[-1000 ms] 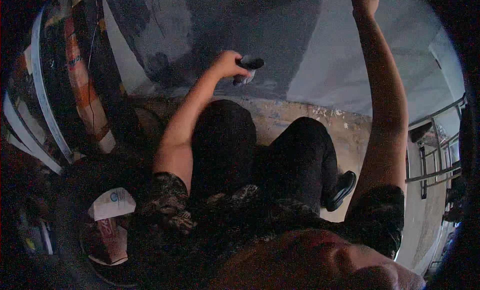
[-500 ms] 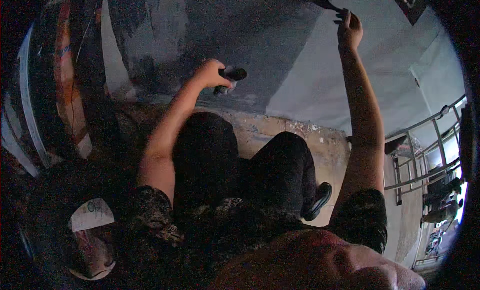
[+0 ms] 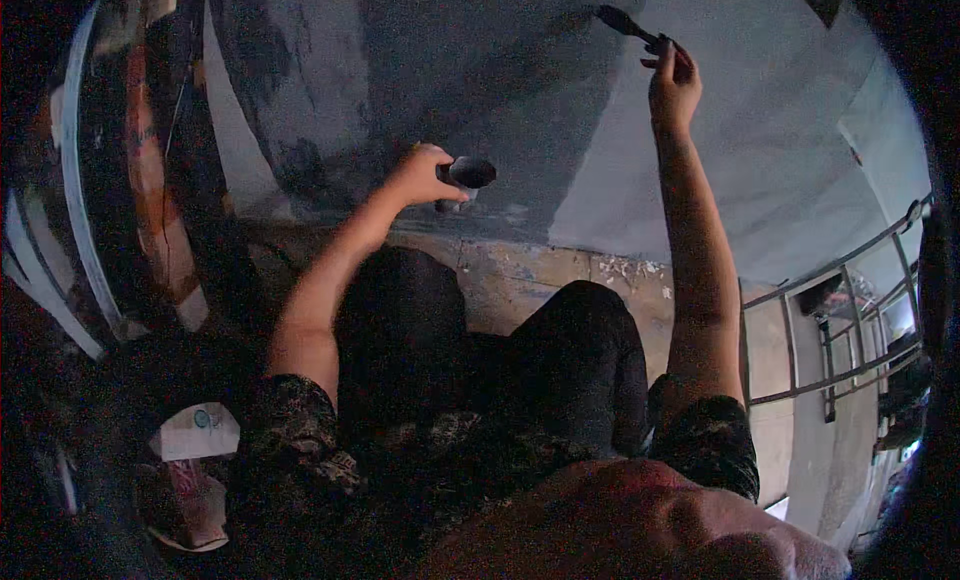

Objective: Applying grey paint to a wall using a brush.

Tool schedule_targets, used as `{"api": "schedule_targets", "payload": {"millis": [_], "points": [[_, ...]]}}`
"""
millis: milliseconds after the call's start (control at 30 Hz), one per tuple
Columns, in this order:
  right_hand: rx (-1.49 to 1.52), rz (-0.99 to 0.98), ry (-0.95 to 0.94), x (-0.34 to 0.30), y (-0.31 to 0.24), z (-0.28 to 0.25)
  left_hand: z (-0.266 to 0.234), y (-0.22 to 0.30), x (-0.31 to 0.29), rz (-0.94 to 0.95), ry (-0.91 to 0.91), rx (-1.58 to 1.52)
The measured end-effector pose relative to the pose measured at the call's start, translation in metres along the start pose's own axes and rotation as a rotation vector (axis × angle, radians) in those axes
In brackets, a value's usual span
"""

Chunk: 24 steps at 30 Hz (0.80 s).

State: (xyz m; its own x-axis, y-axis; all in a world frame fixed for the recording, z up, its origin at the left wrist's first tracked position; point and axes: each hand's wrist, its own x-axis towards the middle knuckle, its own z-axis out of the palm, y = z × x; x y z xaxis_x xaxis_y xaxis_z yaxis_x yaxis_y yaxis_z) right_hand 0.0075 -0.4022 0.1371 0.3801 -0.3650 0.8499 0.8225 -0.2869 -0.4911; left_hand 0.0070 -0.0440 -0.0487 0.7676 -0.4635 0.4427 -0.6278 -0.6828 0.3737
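My left hand (image 3: 418,176) grips a small dark cup (image 3: 474,173) from its left side, thumb and fingers around it. The cup's open mouth shows dark inside; its contents cannot be made out. Higher up and to the right, my right hand (image 3: 677,88) pinches the handle of a dark paintbrush (image 3: 622,23). The bristles point up and left over dark grey paint on the wall (image 3: 500,80); whether they touch it is hard to tell. A slanting edge divides the dark paint from a pale grey area (image 3: 770,140) on the right.
My bent knees (image 3: 400,300) face the wall's foot, where a worn, flaking strip (image 3: 540,265) runs. Metal tube railings (image 3: 845,380) stand at right. Upright boards, one orange-brown (image 3: 155,170), are at left. A pale printed package (image 3: 200,435) lies lower left.
My right hand and the paintbrush have come down and to the left in the picture. The cup now shows more of its mouth. The whole view has shifted slightly.
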Motion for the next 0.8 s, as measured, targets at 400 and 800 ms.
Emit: {"api": "schedule_targets", "payload": {"millis": [400, 800], "points": [[0.550, 0.542, 0.244, -0.120, 0.032, 0.011, 0.016, 0.026, -0.008, -0.111, -0.150, -0.089], [0.788, 0.747, 0.070, -0.143, 0.065, -0.003, 0.051, 0.011, 0.025, -0.152, -0.121, -0.223]]}}
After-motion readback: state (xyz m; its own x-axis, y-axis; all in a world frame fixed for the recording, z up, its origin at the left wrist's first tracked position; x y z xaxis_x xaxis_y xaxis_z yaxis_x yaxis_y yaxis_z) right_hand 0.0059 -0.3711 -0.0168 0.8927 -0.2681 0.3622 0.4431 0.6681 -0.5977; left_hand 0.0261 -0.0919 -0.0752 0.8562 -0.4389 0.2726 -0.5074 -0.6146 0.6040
